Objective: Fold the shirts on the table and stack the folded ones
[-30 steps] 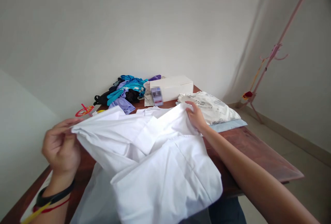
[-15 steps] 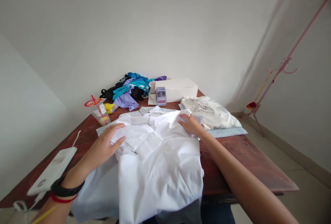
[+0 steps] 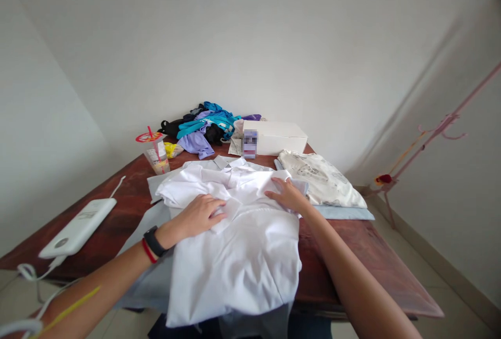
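Our left hand (image 3: 199, 216) lay on the shirt (image 3: 235, 271), thumb and fingers apart; our right hand (image 3: 288, 195) rested on its far right part, likewise spread. We had the shirt across the surface (image 3: 127, 198), near end overhanging.

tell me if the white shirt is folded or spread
Partly folded: the white shirt has a flap lying across its body, under the left hand.

The shirt (image 3: 238, 261) is matt cloth, the table (image 3: 133, 193) smooth wood, the cup (image 3: 157, 156) plastic.
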Demonstrator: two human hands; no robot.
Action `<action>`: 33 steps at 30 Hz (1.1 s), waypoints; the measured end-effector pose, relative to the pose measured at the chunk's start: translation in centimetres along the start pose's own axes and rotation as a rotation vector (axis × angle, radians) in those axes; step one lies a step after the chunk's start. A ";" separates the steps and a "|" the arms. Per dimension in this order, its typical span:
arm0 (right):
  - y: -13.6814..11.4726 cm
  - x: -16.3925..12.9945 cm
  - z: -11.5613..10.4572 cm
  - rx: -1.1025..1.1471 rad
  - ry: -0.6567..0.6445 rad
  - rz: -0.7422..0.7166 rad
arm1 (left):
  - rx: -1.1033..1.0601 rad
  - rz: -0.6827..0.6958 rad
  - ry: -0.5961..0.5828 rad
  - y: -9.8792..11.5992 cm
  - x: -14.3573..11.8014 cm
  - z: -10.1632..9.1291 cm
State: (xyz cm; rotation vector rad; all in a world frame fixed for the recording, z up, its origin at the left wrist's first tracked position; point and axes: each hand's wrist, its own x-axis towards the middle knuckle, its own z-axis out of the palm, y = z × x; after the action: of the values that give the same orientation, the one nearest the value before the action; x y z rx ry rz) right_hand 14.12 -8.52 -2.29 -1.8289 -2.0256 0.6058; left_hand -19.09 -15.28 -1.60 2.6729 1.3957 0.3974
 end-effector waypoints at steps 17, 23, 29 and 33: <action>0.6 0.1 -0.4 0.019 -0.011 -0.128 | -0.159 -0.236 0.096 0.0 -0.6 -1.9; 1.1 0.6 -0.7 0.033 0.004 -0.155 | -0.553 -0.492 0.503 -3.4 -4.4 -8.8; 1.2 0.6 -0.8 0.024 0.000 -0.159 | -0.677 -0.780 1.147 -7.4 -10.2 -13.5; 1.0 0.5 -0.8 0.030 -0.011 -0.166 | -0.230 -0.672 1.215 -7.7 -12.3 -12.3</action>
State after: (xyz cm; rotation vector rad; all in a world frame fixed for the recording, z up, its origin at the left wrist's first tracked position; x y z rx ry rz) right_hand 15.31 -7.93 -2.13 -1.6238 -2.1371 0.5960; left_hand -35.31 -21.30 6.39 1.4935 2.1103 2.0691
